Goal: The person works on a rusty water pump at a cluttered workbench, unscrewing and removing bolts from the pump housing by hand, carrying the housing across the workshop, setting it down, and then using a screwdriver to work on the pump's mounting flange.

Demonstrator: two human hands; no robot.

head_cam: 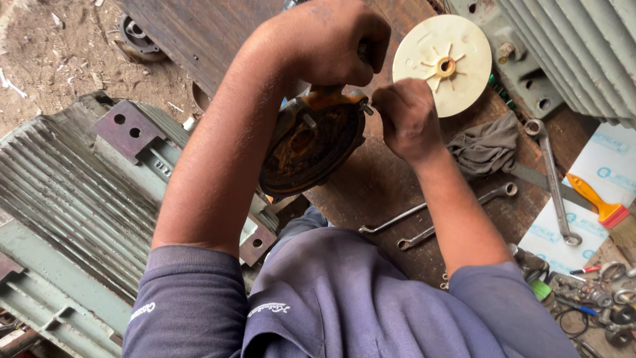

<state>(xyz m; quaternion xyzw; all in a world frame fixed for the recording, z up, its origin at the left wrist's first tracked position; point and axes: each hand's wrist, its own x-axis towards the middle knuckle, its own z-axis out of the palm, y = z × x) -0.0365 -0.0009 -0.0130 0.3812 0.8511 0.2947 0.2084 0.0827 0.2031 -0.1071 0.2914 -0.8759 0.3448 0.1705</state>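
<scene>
Two hands [371, 79] on rusty round cover [311, 142]

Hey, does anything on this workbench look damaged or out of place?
The round metal cover under both hands looks heavily rusted and grimy inside. Wrenches, a crumpled rag and a cream plastic fan lie loosely scattered nearby.

rusty orange-brown round cover [311, 142], cream fan disc [442, 65], grey rag [485, 146]
</scene>
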